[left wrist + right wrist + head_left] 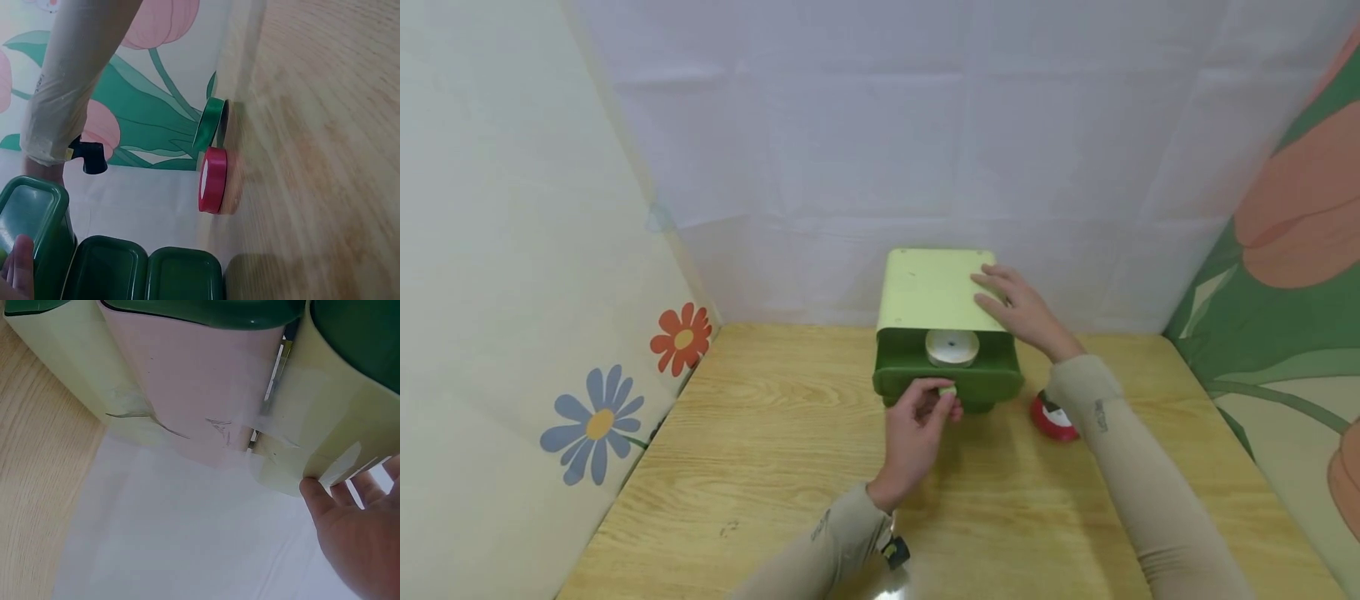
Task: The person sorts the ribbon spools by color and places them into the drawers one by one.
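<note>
A small drawer cabinet point(932, 292) with a pale green top stands on the table near the back wall. Its green top drawer point(992, 386) is pulled part way out. Inside lies a white ribbon spool point(952, 348) with a gold rim. My left hand point(913, 433) pinches the light green knob point(948, 391) on the drawer's front between thumb and fingers. With fingers extended, my right hand point(1028, 315) rests on the right edge of the cabinet's top; the right wrist view shows its thumb point(315, 497) at the side of the pale green upper section point(337, 419).
Right of the cabinet, a red ribbon roll point(214, 181) and a green ribbon roll point(209, 125) stand on the wooden table point(760, 433). Below the pulled drawer are two more green drawers point(184, 275), pushed in. A white cloth wall point(820, 150) rises behind.
</note>
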A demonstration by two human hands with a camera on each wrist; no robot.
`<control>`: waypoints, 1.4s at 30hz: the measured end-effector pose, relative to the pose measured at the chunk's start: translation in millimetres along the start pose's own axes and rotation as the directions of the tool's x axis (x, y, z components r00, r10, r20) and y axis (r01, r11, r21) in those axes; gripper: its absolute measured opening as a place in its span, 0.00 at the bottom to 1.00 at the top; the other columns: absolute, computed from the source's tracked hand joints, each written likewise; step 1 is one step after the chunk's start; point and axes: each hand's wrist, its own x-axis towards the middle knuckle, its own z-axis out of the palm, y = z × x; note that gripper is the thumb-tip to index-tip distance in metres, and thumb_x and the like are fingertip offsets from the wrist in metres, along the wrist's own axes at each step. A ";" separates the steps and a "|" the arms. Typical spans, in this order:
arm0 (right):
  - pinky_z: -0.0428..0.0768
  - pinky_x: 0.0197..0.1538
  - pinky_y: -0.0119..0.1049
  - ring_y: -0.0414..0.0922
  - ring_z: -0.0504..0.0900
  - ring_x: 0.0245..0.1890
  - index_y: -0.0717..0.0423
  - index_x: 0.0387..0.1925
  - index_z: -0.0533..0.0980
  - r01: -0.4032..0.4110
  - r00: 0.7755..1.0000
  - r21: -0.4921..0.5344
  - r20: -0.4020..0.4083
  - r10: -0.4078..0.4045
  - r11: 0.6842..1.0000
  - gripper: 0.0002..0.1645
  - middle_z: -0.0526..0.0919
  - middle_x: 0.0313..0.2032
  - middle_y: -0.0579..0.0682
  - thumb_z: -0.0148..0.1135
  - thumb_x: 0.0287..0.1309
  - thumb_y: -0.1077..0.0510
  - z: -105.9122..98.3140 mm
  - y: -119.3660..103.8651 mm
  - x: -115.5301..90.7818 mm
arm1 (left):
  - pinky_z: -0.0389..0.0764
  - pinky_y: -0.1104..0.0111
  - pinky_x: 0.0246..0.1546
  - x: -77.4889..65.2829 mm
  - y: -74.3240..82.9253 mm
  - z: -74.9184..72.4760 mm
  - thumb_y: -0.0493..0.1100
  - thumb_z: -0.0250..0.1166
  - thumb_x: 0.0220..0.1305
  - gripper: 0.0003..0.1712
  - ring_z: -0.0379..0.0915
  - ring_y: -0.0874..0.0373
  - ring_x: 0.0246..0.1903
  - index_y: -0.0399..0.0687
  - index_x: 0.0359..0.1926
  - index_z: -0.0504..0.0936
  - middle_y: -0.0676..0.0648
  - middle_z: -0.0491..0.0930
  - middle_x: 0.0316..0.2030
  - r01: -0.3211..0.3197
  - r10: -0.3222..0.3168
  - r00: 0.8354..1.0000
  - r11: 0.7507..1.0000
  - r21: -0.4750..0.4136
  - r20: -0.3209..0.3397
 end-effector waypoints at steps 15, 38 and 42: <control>0.51 0.78 0.68 0.59 0.48 0.82 0.50 0.77 0.63 -0.007 1.000 -0.006 0.001 0.007 1.000 0.36 0.52 0.82 0.54 0.49 0.78 0.39 1.0 0.5 0.5 | 0.90 0.63 0.40 16.9 -6.3 1.1 0.43 0.64 0.74 0.11 0.87 0.46 0.36 0.45 0.52 0.81 0.32 0.86 0.39 -0.026 0.026 1.000 1.000 0.002 -0.015; 0.52 0.78 0.69 0.58 0.47 0.82 0.49 0.78 0.63 -0.005 1.000 0.013 -0.002 0.005 1.000 0.36 0.51 0.82 0.52 0.49 0.78 0.38 2.5 2.4 -1.3 | 0.90 0.63 0.41 36.3 -10.5 2.2 0.42 0.64 0.75 0.11 0.86 0.38 0.38 0.42 0.53 0.80 0.32 0.86 0.39 -0.027 0.027 0.999 0.999 -0.016 -0.017; 0.51 0.78 0.69 0.58 0.47 0.82 0.49 0.78 0.63 -0.005 1.000 0.009 -0.002 0.005 1.000 0.36 0.51 0.82 0.52 0.49 0.78 0.38 3.1 3.1 -1.5 | 0.90 0.63 0.40 40.2 -11.3 1.2 0.41 0.64 0.75 0.11 0.87 0.37 0.37 0.42 0.53 0.81 0.32 0.86 0.39 -0.040 0.040 0.999 0.999 0.001 -0.014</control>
